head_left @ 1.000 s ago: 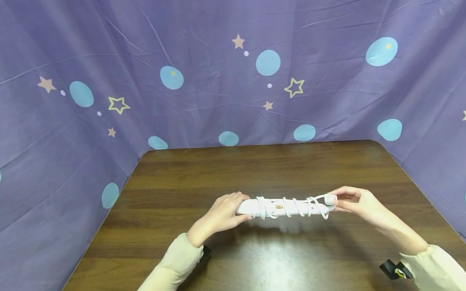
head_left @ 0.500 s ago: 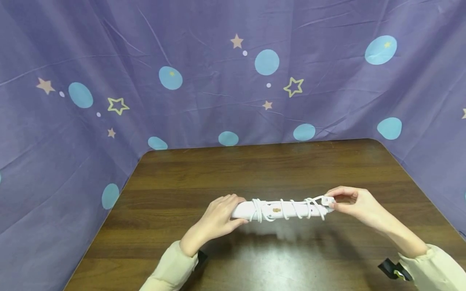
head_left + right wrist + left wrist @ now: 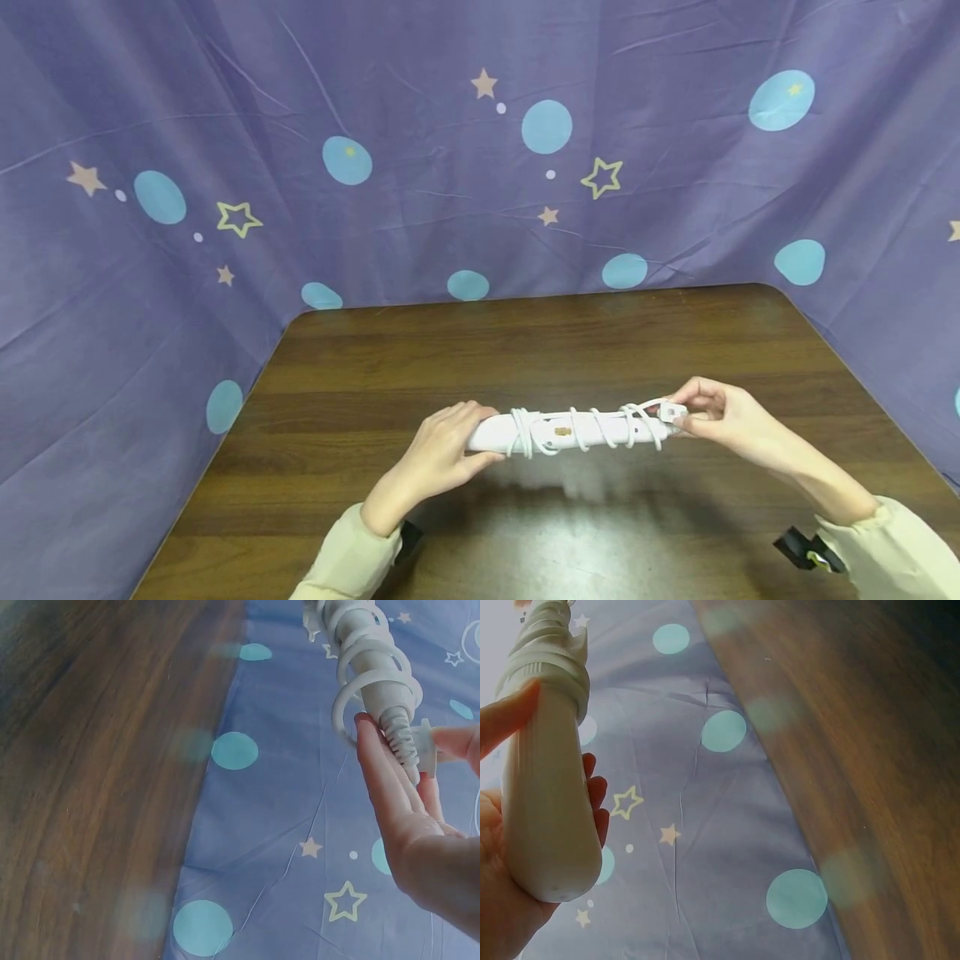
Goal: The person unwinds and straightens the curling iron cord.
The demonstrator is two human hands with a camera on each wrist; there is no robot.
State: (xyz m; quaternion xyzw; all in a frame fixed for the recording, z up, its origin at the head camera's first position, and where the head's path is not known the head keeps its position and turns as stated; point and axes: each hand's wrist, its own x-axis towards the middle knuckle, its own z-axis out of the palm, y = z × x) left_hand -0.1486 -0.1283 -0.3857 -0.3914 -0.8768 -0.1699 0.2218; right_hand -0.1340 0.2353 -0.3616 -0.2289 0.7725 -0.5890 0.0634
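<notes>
Power strip [image 3: 588,430] and cord [image 3: 547,666] are white, the surface [image 3: 525,354] wood-grained brown, the cloth [image 3: 420,92] at twelve o'clock purple with blue ovals [image 3: 547,127] and peach stars [image 3: 484,83]

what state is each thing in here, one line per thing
white bar: held up above the table, roughly level across the head view
white cord: wound around the bar in spaced loops
plug: at the bar's right end, pinched
left hand: gripping the bar's left end
right hand: pinching the plug
curtain: hanging, creased
</notes>
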